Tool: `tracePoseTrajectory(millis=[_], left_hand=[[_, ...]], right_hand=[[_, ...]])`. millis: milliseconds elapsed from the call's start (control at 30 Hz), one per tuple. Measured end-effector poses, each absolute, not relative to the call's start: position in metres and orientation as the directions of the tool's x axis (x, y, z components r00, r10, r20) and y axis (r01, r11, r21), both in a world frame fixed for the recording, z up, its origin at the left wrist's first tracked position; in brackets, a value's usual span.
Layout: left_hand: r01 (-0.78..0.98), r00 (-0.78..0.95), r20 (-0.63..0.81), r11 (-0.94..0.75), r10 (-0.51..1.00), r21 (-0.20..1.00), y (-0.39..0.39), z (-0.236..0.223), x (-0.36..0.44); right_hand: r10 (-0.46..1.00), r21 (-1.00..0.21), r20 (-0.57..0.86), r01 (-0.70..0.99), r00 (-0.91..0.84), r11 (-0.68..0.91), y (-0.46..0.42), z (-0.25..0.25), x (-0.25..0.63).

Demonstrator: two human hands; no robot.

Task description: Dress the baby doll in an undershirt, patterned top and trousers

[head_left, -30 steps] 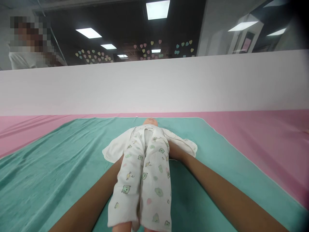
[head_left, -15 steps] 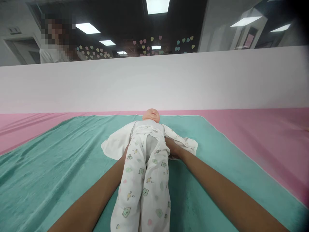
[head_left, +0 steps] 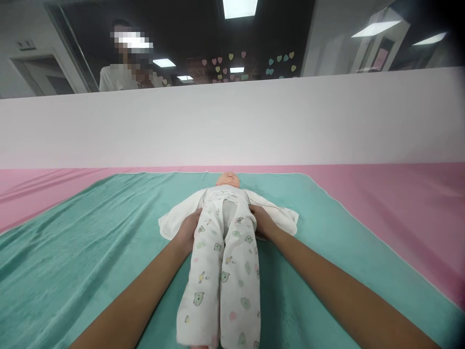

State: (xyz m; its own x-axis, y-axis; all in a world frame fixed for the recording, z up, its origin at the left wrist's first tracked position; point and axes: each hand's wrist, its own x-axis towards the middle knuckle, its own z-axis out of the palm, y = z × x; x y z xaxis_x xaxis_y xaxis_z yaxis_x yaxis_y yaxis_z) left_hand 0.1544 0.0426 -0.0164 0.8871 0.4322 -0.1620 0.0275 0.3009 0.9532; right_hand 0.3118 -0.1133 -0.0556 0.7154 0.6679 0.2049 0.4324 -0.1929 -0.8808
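Counting one doll [head_left: 228, 211], two sleeves [head_left: 182, 213], two pant legs [head_left: 240, 286], plus one left hand [head_left: 190, 228] and one right hand [head_left: 262, 222], so two of those. Also spotting one green blanket [head_left: 87, 242], one pink sheet [head_left: 392, 208], one white wall [head_left: 232, 126] and just one other person [head_left: 111, 80].

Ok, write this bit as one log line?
left hand, right hand: at opposite sides of patterned trousers | doll: face-up | teal blanket: under doll

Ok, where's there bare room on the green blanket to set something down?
Bare blanket lies between left arm and pink sheet, and likewise beyond the right arm. The middle is crowded: doll, trousers, shirt, left hand and right hand.
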Motion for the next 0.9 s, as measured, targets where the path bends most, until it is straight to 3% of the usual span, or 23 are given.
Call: tracePoseTrajectory(millis=[100, 200, 267, 367, 467, 567, 700, 833, 900], left_hand=[[0.008, 0.876, -0.106, 0.205, 0.471, 0.979, 0.052, -0.015, 0.153], [0.013, 0.752, 0.092, -0.155, 0.652, 0.988, 0.06, -0.012, 0.156], [0.014, 0.7, 0.264, -0.383, 0.664, 0.924, 0.064, -0.008, 0.162], [-0.053, 0.765, 0.372, -0.524, 0.526, 0.85, 0.07, 0.003, 0.175], [-0.08, 0.844, 0.365, -0.581, 0.393, 0.81, 0.074, 0.015, 0.19], [-0.126, 0.864, 0.432, -0.722, 0.257, 0.68, 0.077, 0.023, 0.202], [-0.132, 0.862, 0.488, -0.869, 0.137, 0.476, 0.078, 0.026, 0.213], [0.0, 0.894, 0.371, -0.829, 0.25, 0.56, 0.079, 0.03, 0.217], [0.006, 0.91, 0.325, -0.795, 0.256, 0.607, 0.079, 0.033, 0.216]], right_hand=[[0.641, -0.733, 0.352, 0.627, 0.682, -0.264, -0.12, -0.053, 0.311], [0.639, -0.51, 0.49, 0.79, 0.593, -0.341, -0.124, -0.053, 0.31], [0.641, -0.448, 0.547, 0.835, 0.538, -0.318, -0.124, -0.053, 0.311], [0.622, -0.525, 0.558, 0.814, 0.549, -0.248, -0.119, -0.049, 0.319], [0.631, -0.739, 0.419, 0.649, 0.653, -0.182, -0.113, -0.045, 0.333], [0.704, -0.827, 0.301, 0.544, 0.643, -0.144, -0.109, -0.04, 0.347], [0.737, -0.766, 0.331, 0.624, 0.589, -0.155, -0.102, -0.026, 0.349], [0.729, -0.586, 0.442, 0.784, 0.522, -0.206, -0.084, -0.007, 0.342], [0.735, -0.56, 0.453, 0.802, 0.505, -0.207, -0.074, -0.001, 0.344]])
